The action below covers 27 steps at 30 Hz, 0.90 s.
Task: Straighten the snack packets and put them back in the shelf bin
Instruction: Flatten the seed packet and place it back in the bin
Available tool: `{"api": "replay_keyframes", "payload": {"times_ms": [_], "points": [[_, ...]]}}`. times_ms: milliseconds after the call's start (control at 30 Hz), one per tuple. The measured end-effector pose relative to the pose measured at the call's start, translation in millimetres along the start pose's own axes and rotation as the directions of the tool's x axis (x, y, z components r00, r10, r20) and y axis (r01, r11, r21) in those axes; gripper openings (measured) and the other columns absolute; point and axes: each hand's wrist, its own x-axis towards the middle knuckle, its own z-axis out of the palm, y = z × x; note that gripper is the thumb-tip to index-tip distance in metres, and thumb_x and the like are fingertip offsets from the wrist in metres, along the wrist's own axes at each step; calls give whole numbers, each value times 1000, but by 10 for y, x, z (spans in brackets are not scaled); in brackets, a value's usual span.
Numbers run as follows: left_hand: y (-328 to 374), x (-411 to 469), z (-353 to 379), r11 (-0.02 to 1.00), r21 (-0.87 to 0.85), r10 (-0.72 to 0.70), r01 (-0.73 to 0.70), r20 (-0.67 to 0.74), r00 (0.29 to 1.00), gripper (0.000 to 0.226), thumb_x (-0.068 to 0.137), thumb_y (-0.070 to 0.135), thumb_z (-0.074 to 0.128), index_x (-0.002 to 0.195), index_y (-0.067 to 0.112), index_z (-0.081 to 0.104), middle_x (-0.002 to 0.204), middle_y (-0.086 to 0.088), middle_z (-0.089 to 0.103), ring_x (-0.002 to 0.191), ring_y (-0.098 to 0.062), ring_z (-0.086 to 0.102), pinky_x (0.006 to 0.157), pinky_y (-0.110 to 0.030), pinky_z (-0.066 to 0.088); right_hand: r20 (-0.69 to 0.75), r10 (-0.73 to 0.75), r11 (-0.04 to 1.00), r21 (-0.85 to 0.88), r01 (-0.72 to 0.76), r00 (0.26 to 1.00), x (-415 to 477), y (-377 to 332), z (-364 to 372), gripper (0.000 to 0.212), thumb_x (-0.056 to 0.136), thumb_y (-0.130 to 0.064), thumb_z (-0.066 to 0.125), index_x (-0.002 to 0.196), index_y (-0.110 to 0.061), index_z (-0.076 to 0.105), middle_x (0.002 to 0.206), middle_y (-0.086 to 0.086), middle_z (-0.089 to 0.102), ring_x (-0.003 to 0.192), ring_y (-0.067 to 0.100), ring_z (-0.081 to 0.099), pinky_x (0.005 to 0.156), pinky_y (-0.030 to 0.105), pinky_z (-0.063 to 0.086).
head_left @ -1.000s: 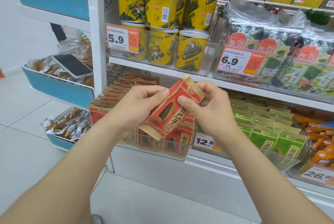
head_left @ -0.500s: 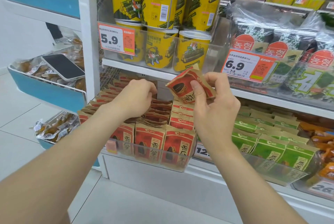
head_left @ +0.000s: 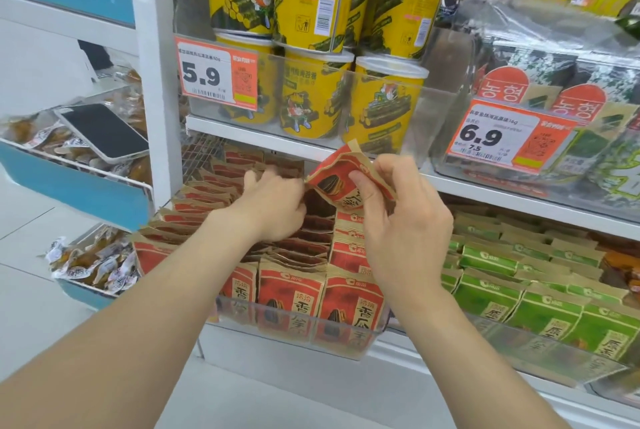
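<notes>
My right hand pinches a red and brown sunflower-seed packet by its right side, holding it tilted above the back of the clear shelf bin. The bin holds several rows of the same red packets standing upright. My left hand reaches into the middle row with its fingers down among the packets, just left of the held packet; its fingertips are hidden and blurred.
Yellow seaweed-roll cups stand on the shelf above, close over the held packet. Green packets fill the bin to the right. A phone lies on snacks in a blue side rack at the left. The white shelf post borders the bin's left.
My left hand let go of the packet and went down into the bin's middle row. My right hand carried the packet up and toward the back of the bin.
</notes>
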Motion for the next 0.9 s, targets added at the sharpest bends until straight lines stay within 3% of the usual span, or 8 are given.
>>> {"api": "replay_keyframes", "payload": {"times_ms": [133, 267, 367, 467, 567, 767, 900], "points": [[-126, 46, 70, 965, -256, -45, 48, 15, 999, 35, 103, 26, 54, 138, 24, 53, 131, -4, 65, 132, -38, 49, 113, -60, 27, 83, -1, 1000, -3, 2, 997, -26, 71, 53, 21, 105, -31, 72, 99, -16, 59, 76, -1, 66, 60, 27, 55, 50, 42, 49], [-275, 98, 98, 904, -416, -105, 93, -6, 994, 55, 80, 39, 62, 134, 34, 55, 131, 5, 70, 130, -31, 61, 118, -63, 39, 217, -8, 1000, -23, 13, 976, -65, 89, 72, 20, 104, -28, 72, 100, -17, 56, 67, -1, 62, 52, 31, 54, 46, 40, 47], [-308, 107, 129, 862, -491, -136, 130, 22, 990, 60, 87, 25, 66, 144, 29, 47, 138, 4, 69, 130, -31, 62, 115, -58, 46, 281, -20, 991, -124, 57, 960, -60, 142, 53, 21, 103, -27, 73, 98, -19, 55, 63, -3, 60, 50, 35, 54, 45, 35, 41], [-258, 35, 79, 824, -537, -169, 180, 70, 983, 63, 91, 13, 55, 152, 21, 42, 149, 0, 63, 136, -31, 57, 115, -57, 48, 366, -40, 978, -174, 111, 930, -69, 181, 43, 21, 101, -28, 74, 99, -21, 54, 63, -2, 62, 52, 38, 56, 46, 35, 45], [-220, -2, 68, 836, -525, -178, 158, 13, 984, 68, 77, 25, 50, 146, 27, 48, 140, -4, 66, 125, -35, 62, 107, -59, 53, 414, -87, 963, -198, 183, 906, -19, 179, 37, 21, 98, -29, 77, 98, -24, 57, 63, -1, 65, 55, 37, 59, 47, 34, 44], [-132, -67, 83, 893, -445, -131, 65, -119, 984, 60, 96, 14, 62, 155, 22, 53, 132, -10, 73, 128, -35, 65, 111, -52, 53, 571, -57, 935, -257, 244, 819, 70, 110, 92, 18, 101, -35, 71, 98, -29, 55, 69, -4, 68, 64, 34, 64, 53, 34, 34], [-129, -132, -9, 950, -311, -121, 35, -263, 957, 45, 97, 23, 69, 142, 17, 63, 96, -2, 73, 107, -33, 68, 96, -53, 60, 686, 41, 904, -335, 265, 727, 189, 36, 243, 9, 106, -37, 64, 105, -31, 57, 86, -3, 68, 81, 32, 64, 63, 35, 36]]}}
